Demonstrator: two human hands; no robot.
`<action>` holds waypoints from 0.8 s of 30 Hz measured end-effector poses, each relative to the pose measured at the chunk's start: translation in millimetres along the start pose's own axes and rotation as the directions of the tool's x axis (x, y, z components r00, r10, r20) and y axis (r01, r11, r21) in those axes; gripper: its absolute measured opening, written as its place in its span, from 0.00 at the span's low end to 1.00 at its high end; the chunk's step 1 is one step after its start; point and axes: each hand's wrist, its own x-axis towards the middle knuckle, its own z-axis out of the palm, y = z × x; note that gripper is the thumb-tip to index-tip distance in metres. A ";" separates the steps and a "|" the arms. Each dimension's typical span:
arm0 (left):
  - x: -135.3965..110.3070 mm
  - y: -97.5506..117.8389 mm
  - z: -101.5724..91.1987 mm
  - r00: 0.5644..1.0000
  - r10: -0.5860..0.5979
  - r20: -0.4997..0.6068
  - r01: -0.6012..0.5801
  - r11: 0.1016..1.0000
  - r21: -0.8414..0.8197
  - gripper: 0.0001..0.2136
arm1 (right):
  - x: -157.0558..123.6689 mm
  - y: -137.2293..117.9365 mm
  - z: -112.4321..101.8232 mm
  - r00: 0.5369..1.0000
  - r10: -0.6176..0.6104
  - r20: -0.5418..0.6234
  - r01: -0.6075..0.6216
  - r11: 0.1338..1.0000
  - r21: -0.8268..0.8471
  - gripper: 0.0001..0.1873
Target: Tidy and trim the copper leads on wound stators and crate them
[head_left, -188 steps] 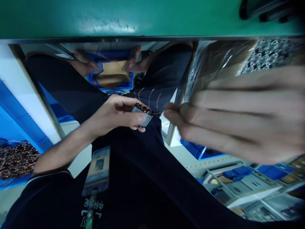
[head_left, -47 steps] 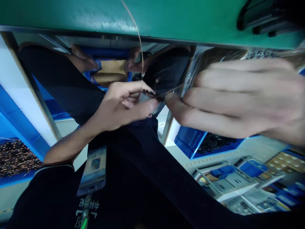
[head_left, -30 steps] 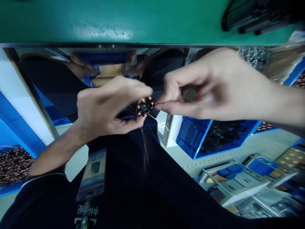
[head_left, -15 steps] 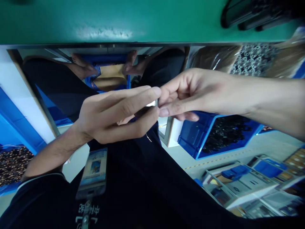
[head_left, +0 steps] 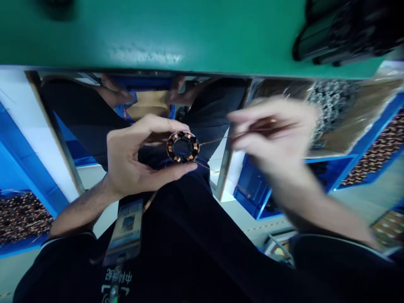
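My left hand (head_left: 135,162) is closed on a small ring-shaped motor stator (head_left: 171,148) with copper windings, pinching it between the thumb below and the fingers above. The stator's round opening faces up toward me. From its right side a thin copper wire (head_left: 214,141) runs to my right hand (head_left: 268,130), which is blurred by motion; its thumb and forefinger are pinched together at the wire. A second loose wire end (head_left: 202,164) sticks out at the lower right of the stator.
A green tabletop (head_left: 151,33) spans the far side, with black parts (head_left: 341,38) on its right. Blue bins (head_left: 252,189) stand low at the right; one at the left holds copper-wound parts (head_left: 23,216). A badge (head_left: 126,227) hangs at my chest.
My hands were together over a mostly hidden piece. Now they are apart: my right hand has moved right, stretching a copper wire, and my left hand has turned, showing the stator.
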 end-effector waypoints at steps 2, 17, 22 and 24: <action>13.9 3.4 9.7 0.997 -0.063 0.048 0.064 0.998 -0.009 0.25 | -5.4 19.1 42.9 0.993 -0.106 -0.054 0.112 0.986 0.126 0.11; -6.3 0.3 -1.6 0.991 0.049 -0.126 -0.054 0.998 -0.043 0.29 | 19.5 9.8 -6.2 0.885 -0.182 -0.429 0.364 0.844 0.393 0.18; 1.8 2.3 0.9 0.987 0.134 -0.092 -0.134 0.991 0.005 0.31 | 1.8 18.9 31.4 0.998 0.008 -0.059 0.008 0.963 0.271 0.29; 7.9 1.6 1.8 0.972 0.228 -0.059 -0.224 0.973 0.060 0.34 | -2.2 18.9 48.3 0.998 0.057 -0.009 -0.055 0.983 0.177 0.30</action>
